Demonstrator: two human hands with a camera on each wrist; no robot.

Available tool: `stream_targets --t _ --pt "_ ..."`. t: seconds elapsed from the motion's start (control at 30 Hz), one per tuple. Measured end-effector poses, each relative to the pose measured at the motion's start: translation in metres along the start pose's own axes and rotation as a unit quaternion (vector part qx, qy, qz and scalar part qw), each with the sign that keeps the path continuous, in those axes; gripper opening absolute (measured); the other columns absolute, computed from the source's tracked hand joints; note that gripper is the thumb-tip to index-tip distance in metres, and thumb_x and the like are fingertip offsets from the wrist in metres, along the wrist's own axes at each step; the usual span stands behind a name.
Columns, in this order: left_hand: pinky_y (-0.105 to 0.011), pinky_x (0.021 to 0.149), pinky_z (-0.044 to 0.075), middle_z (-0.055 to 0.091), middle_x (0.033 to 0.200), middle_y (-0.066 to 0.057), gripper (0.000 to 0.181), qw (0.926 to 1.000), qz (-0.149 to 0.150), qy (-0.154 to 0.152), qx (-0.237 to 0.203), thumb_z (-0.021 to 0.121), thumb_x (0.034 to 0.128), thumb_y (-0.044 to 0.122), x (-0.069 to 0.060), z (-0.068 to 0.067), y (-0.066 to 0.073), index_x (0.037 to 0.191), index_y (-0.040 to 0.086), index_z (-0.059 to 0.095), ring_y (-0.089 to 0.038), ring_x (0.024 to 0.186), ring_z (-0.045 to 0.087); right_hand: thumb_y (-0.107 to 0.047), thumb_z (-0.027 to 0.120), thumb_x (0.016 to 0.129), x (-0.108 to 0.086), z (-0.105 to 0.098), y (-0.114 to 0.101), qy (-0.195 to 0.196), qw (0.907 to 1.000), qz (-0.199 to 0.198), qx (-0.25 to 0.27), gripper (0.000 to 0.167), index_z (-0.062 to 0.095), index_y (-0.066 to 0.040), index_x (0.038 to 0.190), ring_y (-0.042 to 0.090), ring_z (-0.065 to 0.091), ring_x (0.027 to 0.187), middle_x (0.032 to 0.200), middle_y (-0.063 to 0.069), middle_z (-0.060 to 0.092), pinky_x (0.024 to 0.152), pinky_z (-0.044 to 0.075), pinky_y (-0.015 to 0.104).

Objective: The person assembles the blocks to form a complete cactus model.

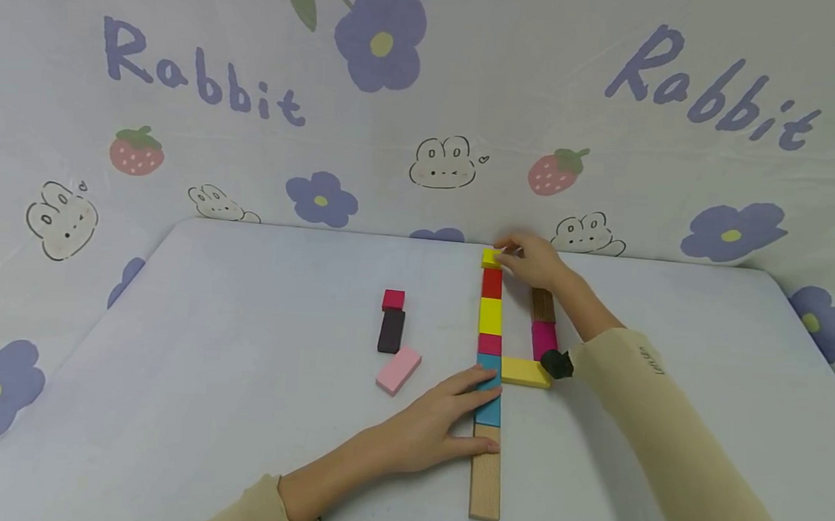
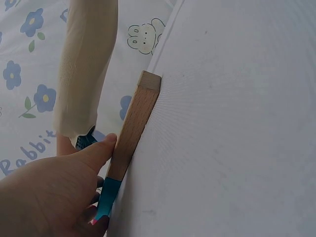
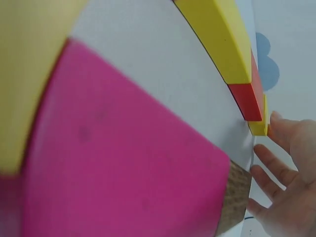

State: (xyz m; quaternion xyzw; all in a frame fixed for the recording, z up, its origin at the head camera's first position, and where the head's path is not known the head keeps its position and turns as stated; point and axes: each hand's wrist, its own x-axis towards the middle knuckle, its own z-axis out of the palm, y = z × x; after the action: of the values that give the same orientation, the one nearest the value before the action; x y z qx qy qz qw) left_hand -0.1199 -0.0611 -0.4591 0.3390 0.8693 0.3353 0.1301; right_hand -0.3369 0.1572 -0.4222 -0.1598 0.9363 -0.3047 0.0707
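Observation:
A long row of blocks runs away from me. From near to far it has a wooden block (image 1: 485, 484), a blue block (image 1: 488, 412), a crimson block (image 1: 489, 344), a yellow block (image 1: 490, 316), a red block (image 1: 492, 283) and a small yellow block (image 1: 490, 254). My left hand (image 1: 419, 426) rests across the row, fingers on the blue block and thumb on the wooden block (image 2: 132, 133). At the far end my right hand (image 1: 533, 260) touches the small yellow block (image 3: 257, 128) with thumb and index fingertip; its other fingers are spread.
Right of the row, a yellow block (image 1: 521, 371) touches the blue block; a magenta block (image 1: 544, 339) and a brown block (image 1: 543, 306) stretch away from it. To the left lie a small crimson block (image 1: 393, 299), a black block (image 1: 391, 331) and a pink block (image 1: 398, 370).

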Motion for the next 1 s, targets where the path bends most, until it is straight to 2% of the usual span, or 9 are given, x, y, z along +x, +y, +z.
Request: stream_targets --t 0.17,0.47,1.0 --pt "-0.035 0.125 0.035 0.031 0.172 -0.001 0.07 1.0 0.005 0.001 0.002 0.07 0.1023 0.042 0.0006 0.0007 0.0001 0.161 0.012 0.046 -0.02 0.161 0.024 -0.017 0.058 0.108 -0.0008 0.0025 -0.0027 0.014 0.9999 0.0 -0.003 0.035 0.063 0.004 0.135 0.043 0.052 0.124 0.133 0.027 0.06 0.107 0.051 0.053" --pt "-0.034 0.124 0.036 0.031 0.172 -0.001 0.07 1.0 0.0 -0.001 0.001 0.07 0.1022 0.042 0.0007 0.0008 0.0008 0.161 0.012 0.046 -0.02 0.161 0.024 -0.014 0.06 0.106 -0.0029 0.0034 -0.0018 0.02 0.9998 -0.009 -0.003 0.033 0.064 0.005 0.132 0.045 0.052 0.128 0.133 0.028 0.06 0.114 0.047 0.055" --pt "-0.035 0.124 0.036 0.031 0.173 0.0 0.07 1.0 -0.003 -0.003 0.0 0.07 0.1021 0.043 0.0002 0.0009 -0.0003 0.161 0.013 0.045 -0.019 0.161 0.024 -0.014 0.062 0.106 -0.0068 0.0049 -0.0008 0.018 0.9995 -0.027 -0.004 0.032 0.065 0.006 0.131 0.048 0.052 0.13 0.135 0.03 0.059 0.114 0.047 0.058"
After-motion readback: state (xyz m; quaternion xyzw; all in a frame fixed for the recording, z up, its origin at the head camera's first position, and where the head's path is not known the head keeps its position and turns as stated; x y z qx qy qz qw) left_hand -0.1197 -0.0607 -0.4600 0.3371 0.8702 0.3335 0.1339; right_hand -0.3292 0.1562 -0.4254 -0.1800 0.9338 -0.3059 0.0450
